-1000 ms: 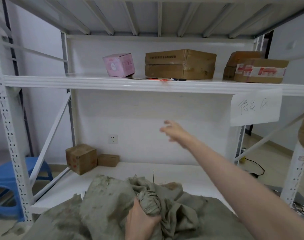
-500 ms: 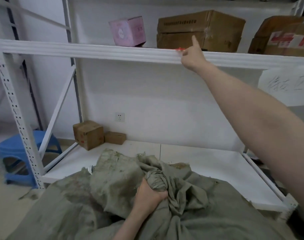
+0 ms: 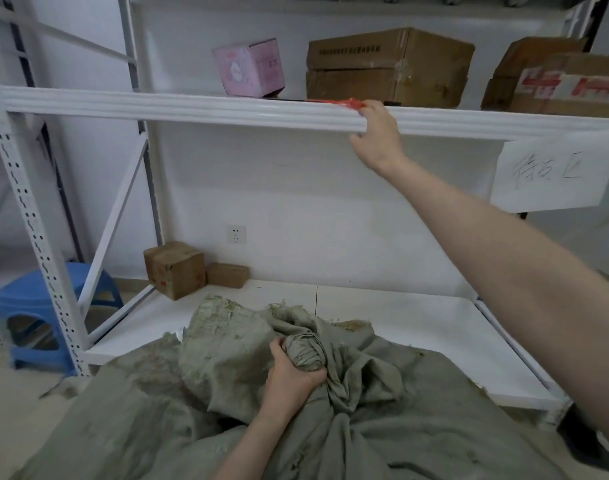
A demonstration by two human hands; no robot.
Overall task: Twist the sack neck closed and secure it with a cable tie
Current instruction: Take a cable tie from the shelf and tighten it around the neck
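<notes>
The left hand [image 3: 291, 370] is clenched around the twisted neck [image 3: 304, 351] of the grey-green sack [image 3: 382, 431], low at 6 o'clock. The right hand [image 3: 377, 136] reaches up to 1 o'clock, its fingers curled over the front edge of the upper shelf [image 3: 192, 107] and closed on the red cable tie [image 3: 344, 102] lying there. A pink box [image 3: 249, 67] and a cardboard carton [image 3: 387, 67] sit just behind on that shelf.

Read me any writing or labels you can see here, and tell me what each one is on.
"待发区", handwritten; middle character uncertain: paper sign hanging from the shelf.
Black print line on the big carton: too small to read.
Pink box: print blurred.
Red-and-white tape on the right carton: unreadable.
</notes>
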